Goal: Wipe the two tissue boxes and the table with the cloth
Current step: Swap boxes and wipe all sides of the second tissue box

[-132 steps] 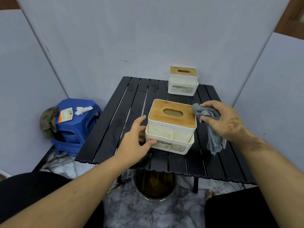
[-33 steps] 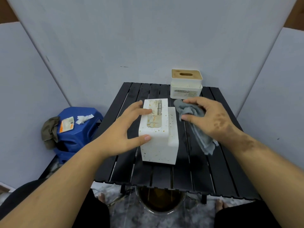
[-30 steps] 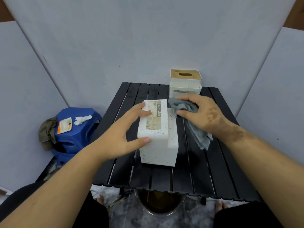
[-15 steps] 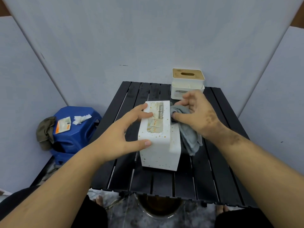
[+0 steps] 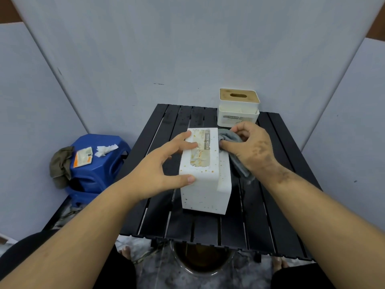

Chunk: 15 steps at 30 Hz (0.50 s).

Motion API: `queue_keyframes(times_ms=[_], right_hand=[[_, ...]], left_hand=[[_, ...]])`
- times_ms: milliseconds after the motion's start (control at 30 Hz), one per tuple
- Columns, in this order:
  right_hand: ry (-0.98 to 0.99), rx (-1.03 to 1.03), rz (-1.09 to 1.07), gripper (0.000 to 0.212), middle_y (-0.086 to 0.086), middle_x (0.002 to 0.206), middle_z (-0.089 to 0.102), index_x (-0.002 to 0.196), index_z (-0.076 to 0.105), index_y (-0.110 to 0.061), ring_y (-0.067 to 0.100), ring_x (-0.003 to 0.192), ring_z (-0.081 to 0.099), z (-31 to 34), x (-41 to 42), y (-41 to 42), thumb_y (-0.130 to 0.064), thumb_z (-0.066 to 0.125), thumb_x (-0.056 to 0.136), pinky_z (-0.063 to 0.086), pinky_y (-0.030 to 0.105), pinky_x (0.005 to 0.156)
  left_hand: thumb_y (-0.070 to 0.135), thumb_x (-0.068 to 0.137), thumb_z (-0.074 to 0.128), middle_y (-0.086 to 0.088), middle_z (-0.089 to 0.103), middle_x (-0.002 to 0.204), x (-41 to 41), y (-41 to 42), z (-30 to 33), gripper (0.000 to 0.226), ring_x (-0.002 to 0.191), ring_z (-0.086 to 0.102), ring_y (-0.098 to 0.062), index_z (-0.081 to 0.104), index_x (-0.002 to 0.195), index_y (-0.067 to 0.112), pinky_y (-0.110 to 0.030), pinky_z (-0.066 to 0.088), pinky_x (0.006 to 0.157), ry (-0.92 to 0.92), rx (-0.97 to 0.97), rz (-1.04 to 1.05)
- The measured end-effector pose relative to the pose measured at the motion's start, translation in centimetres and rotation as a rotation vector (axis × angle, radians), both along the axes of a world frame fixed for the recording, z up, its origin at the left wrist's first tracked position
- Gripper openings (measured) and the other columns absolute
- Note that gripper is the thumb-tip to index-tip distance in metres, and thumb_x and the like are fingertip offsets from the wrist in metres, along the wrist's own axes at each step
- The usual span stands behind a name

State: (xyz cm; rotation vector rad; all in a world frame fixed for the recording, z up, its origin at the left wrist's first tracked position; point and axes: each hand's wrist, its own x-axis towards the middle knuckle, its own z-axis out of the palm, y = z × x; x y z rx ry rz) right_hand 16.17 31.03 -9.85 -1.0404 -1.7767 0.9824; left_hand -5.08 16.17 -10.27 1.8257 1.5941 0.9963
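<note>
At the far left, off the bench, stands a blue plastic stool (image 5: pixel 98 163) with an olive rag (image 5: pixel 61 165) hanging over its left side, a small orange-and-white packet (image 5: pixel 83 157) and a crumpled white tissue (image 5: pixel 105 149) on its seat; the black slatted bench (image 5: pixel 270 222) fills the middle of the scene; the left hand (image 5: pixel 154 174) grips the near white gold-speckled tissue box (image 5: pixel 205 182), which lies tipped on its side at the bench's centre with its printed label facing up, fingers spread over the top face and thumb pressed against the near left edge; just right of it the right hand (image 5: pixel 253 151) has its fingers curled round a bunched grey cloth (image 5: pixel 231 140), pressing it against the box's right side near the far corner, the cloth's tail trailing onto the slats under the wrist; at the far right edge of the bench a second white tissue box with a wooden slotted lid (image 5: pixel 239 107) stands upright, well apart from the hands; below the near edge a dark round bucket (image 5: pixel 203 261) sits on the marbled floor.
</note>
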Motion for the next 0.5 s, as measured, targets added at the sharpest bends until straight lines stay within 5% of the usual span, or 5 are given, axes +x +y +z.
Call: queue_keyframes(times_ms=[133,267,367,500], right_hand=[[0.01,0.071,0.08,0.025,-0.008,0.088,0.072,0.09,0.067,-0.023,0.001,0.083,0.067,-0.7,-0.2,-1.2,-0.023,0.086,0.073,0.049,0.009,0.068],[-0.144,0.0,0.229,0.03,-0.005,0.087,0.076,0.09,0.069,-0.02,0.011,0.082,0.072,1.0,2.0,0.2,-0.022,0.089,0.067,0.058,0.026,0.077],[-0.164,0.002,0.25,0.029,0.0,0.087,0.076,0.091,0.068,-0.016,0.019,0.083,0.073,1.7,3.7,1.4,-0.02,0.087,0.068,0.06,0.04,0.084],[-0.082,0.044,0.21,0.028,-0.007,0.088,0.075,0.091,0.069,-0.02,0.009,0.082,0.071,0.6,2.6,0.4,-0.021,0.087,0.07,0.058,0.026,0.077]], left_hand=[[0.053,0.074,0.079,0.033,0.028,0.163,-0.1,-0.1,-0.1,0.069,0.145,0.035,0.012,0.055,0.139,0.048,-0.031,0.033,0.117,0.0,-0.003,0.007],[0.028,0.082,0.087,0.033,0.029,0.162,-0.2,-0.1,-0.1,0.067,0.139,0.039,0.016,0.056,0.139,0.045,-0.004,0.03,0.104,0.017,-0.028,0.002],[0.028,0.083,0.086,0.033,0.029,0.162,-0.4,-0.1,0.0,0.067,0.137,0.041,0.015,0.055,0.14,0.044,-0.009,0.031,0.106,0.02,-0.031,0.001],[0.053,0.074,0.078,0.034,0.027,0.163,-0.3,0.0,0.0,0.071,0.139,0.041,0.012,0.054,0.14,0.047,-0.031,0.036,0.111,0.016,-0.021,-0.021]])
